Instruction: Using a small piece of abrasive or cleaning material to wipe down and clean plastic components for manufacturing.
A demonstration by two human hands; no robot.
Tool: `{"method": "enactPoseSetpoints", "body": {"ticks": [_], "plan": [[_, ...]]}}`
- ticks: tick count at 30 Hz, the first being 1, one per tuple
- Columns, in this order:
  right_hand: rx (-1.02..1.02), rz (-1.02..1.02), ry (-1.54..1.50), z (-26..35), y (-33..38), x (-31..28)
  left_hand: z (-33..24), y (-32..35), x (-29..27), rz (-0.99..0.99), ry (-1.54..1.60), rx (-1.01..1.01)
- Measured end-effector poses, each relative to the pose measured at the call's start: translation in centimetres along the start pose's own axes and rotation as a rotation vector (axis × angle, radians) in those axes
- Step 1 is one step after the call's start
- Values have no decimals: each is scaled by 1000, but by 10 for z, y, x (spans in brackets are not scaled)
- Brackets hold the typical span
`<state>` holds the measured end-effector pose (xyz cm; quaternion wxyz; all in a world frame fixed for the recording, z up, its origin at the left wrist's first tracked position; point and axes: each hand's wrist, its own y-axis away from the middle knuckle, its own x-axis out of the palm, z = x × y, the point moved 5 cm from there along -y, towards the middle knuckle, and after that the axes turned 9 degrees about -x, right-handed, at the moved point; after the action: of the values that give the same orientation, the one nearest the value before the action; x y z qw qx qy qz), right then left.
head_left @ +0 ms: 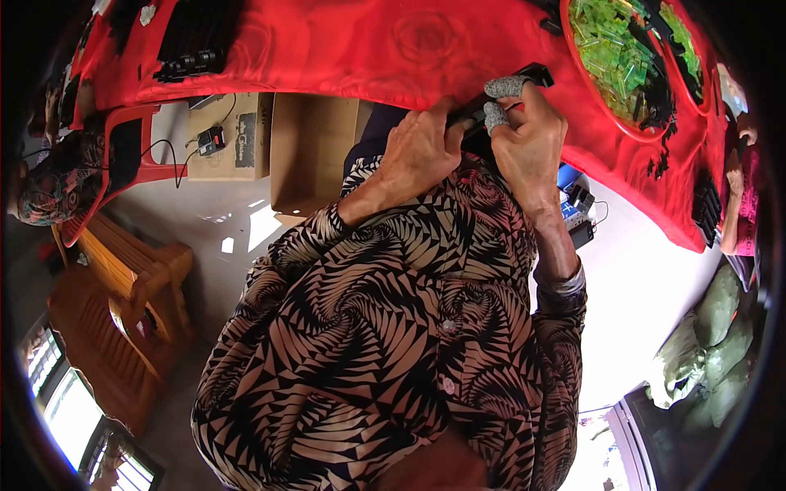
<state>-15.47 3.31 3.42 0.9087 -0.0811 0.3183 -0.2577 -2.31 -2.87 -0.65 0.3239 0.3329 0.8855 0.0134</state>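
black strip (475, 107): btwn the hands, at red cloth's (327, 49) edge
L hand (422, 146): holding near end
R hand (528, 131): fingers bunched there, hiding part, can't tell if gripping tbh
R side: red-rimmed tub (595, 108) w/ green pcs (610, 57)
upper L: black strip pile (196, 41)
below: cardboard box (311, 155)

One wide head-worn fisheye looks steeply down from close above the patterned shirt (352, 327) and hands (422, 150).

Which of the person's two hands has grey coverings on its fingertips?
The right hand: it wears two grey coverings, whereas none shows on the left hand.
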Motion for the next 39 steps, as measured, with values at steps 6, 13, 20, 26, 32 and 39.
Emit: {"method": "enactPoseSetpoints", "body": {"ticks": [6,13,20,26,32,39], "plan": [[-48,-19,54,0,2,0,-1,-1,0,-1,-48,-31],[-38,6,105,5,1,-1,-4,4,-5,94,2,3],[15,22,-22,1,12,4,9,8,-4,271,227,44],[67,18,-64,1,6,3,38,8,2,578,820,-121],[89,116,-18,9,2,1,36,13,0,529,765,-132],[101,226,106,17,-4,3,42,13,4,529,761,-126]]}}
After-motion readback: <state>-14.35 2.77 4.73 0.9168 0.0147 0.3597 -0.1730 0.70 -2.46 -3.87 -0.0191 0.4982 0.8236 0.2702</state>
